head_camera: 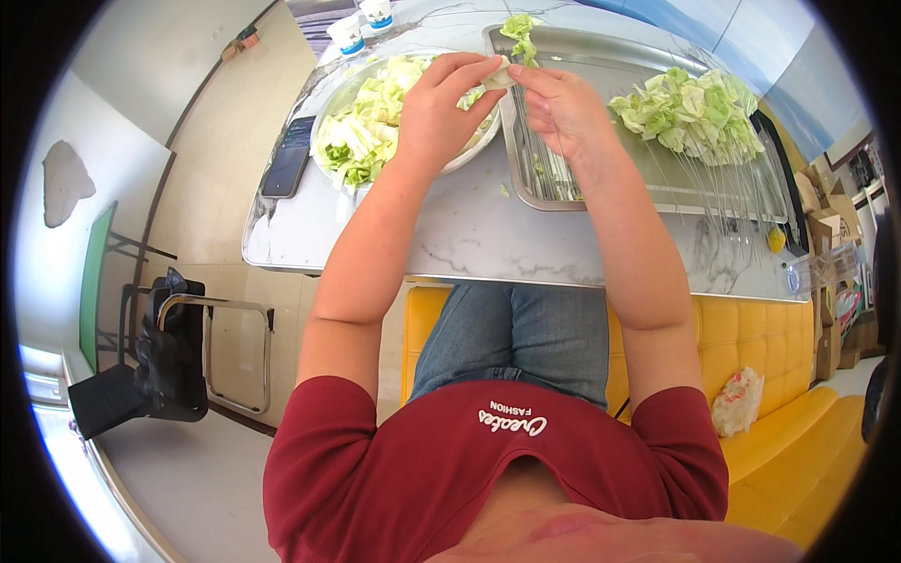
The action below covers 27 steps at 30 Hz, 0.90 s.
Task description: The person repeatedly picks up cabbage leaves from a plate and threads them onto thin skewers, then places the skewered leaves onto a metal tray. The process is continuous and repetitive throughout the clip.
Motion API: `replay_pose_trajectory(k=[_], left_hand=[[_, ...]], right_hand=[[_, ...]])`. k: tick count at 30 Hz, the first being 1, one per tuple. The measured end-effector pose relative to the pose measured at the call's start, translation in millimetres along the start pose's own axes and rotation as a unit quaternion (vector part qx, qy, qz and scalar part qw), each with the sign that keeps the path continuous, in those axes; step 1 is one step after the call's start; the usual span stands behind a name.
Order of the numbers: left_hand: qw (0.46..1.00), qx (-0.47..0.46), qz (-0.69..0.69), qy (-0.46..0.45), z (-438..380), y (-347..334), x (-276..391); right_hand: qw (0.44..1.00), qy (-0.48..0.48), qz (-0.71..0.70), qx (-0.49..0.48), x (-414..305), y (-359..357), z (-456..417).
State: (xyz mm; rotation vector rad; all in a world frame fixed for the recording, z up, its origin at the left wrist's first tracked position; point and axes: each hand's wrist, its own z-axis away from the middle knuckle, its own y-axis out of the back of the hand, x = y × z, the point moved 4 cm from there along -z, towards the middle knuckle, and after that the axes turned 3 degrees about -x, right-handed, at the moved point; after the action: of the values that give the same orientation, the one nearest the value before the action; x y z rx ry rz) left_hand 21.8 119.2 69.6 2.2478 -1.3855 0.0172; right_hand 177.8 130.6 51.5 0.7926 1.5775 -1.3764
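Observation:
My left hand pinches a pale leaf piece, cabbage or lettuce, above the right rim of a large round bowl. The bowl is heaped with cut leaves. My right hand meets the leaf piece with its fingertips and holds a thin metal skewer, partly hidden by the fingers. Beneath it, several bare skewers lie along the left side of a steel tray. Skewers loaded with leaves are gathered at the tray's right end. Another leaf bunch rests by the far left rim.
A smartphone lies left of the bowl on the marble-patterned table. Two paper cups stand behind. A yellow object and clear plastic container are at the right edge. A plastic bag sits on the yellow bench.

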Motion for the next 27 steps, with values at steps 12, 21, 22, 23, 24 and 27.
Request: replay_pose_trajectory(k=[12, 21, 22, 23, 24, 27], left_hand=[[0.84, 0.105, 0.398, 0.355, -1, 24, -43], [0.728, 0.219, 0.538, 0.364, 5, 39, -83], [0.727, 0.22, 0.532, 0.374, 5, 41, -82], [0.735, 0.216, 0.516, 0.384, 6, 42, -82], [0.742, 0.21, 0.501, 0.393, 6, 43, -82], [0.758, 0.202, 0.486, 0.384, 5, 42, -82]], right_hand=[[0.968, 0.09, 0.235, 0.015, -21, -15, 27], [0.92, 0.109, 0.367, -0.081, 0, -16, 44], [0.92, 0.106, 0.368, -0.088, 1, -17, 44], [0.919, 0.101, 0.37, -0.091, 2, -17, 44], [0.918, 0.097, 0.374, -0.092, 3, -17, 43], [0.913, 0.095, 0.384, -0.096, 2, -17, 44]])
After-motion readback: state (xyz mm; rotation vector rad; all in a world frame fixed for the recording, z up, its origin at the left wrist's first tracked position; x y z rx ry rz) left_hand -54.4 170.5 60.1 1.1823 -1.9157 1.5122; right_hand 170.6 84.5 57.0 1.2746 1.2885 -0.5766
